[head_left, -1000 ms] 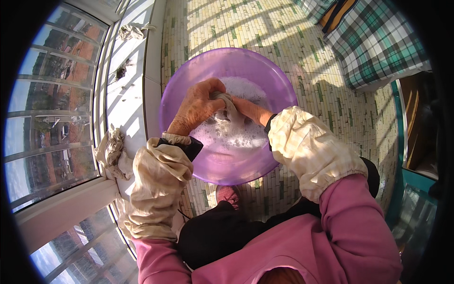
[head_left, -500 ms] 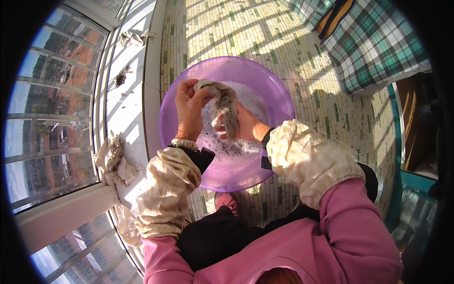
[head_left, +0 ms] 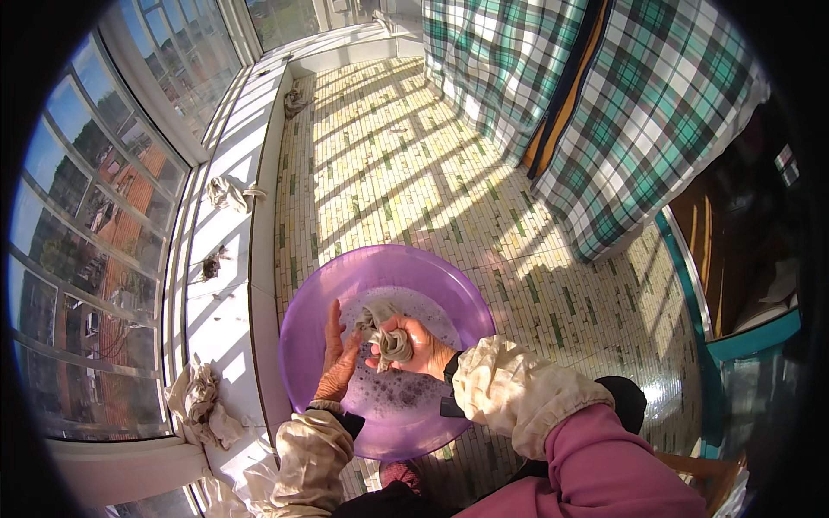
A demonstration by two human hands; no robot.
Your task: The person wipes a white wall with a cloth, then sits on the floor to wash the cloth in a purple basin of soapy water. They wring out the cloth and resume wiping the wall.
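A purple basin [head_left: 302,285] holding soapy, foamy water [head_left: 414,306] stands on the floor in front of me. Above the water, my right hand [head_left: 423,345] is closed round a bunched, wet grey-beige cloth [head_left: 393,344]. Part of the cloth bulges out between the thumb and fingers. My left hand [head_left: 337,358] is just to the left of it, fingers stretched up and apart, palm facing the cloth and holding nothing. Both my forearms wear cream sleeve covers over pink sleeves.
Along the windows at left runs a white ledge [head_left: 220,328] with crumpled cloths [head_left: 203,401] and a rag [head_left: 229,194] on it. Another rag [head_left: 294,104] lies by the ledge's foot. Green checked curtains [head_left: 622,129] hang at right, beside a teal-framed cabinet [head_left: 747,332].
My left hand has let go of the cloth and opened. The cloth, hanging loose before, is now bunched in my right hand. The view has tilted up toward the far floor.
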